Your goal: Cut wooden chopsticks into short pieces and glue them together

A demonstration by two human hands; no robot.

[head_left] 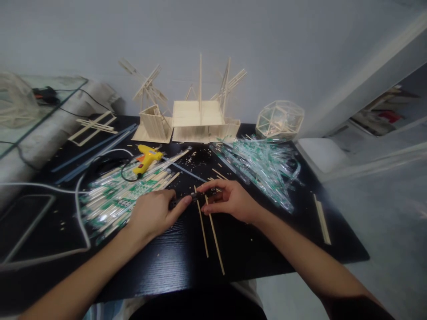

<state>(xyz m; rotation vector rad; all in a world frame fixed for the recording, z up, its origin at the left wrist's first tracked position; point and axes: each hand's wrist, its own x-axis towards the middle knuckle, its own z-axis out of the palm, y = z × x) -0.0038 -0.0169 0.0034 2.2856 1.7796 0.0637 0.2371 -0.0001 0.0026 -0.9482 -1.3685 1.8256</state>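
Note:
My left hand [154, 212] is wrapped round a small dark hand tool [196, 195], perhaps pliers or cutters, its jaws pointing right. In the fingers of my right hand [235, 201] is the upper end of a thin wooden stick [216, 242], close to the tool's tip. Whether the jaws touch the stick cannot be made out. A second thin stick [203, 231] lies just left of it, its upper part passing by the tool. Left of my left hand is a pile of wrapped chopsticks [133, 191], with a yellow glue gun [148, 158] resting on it.
Wooden stick models, including a windmill [151, 122] and a flat-topped structure [196, 113], stand along the wall. Clear plastic wrappers [267, 164] are heaped at right, near a polyhedral stick frame [280, 119]. Loose sticks [322, 220] lie near the right edge. A white cable [78, 204] loops at left.

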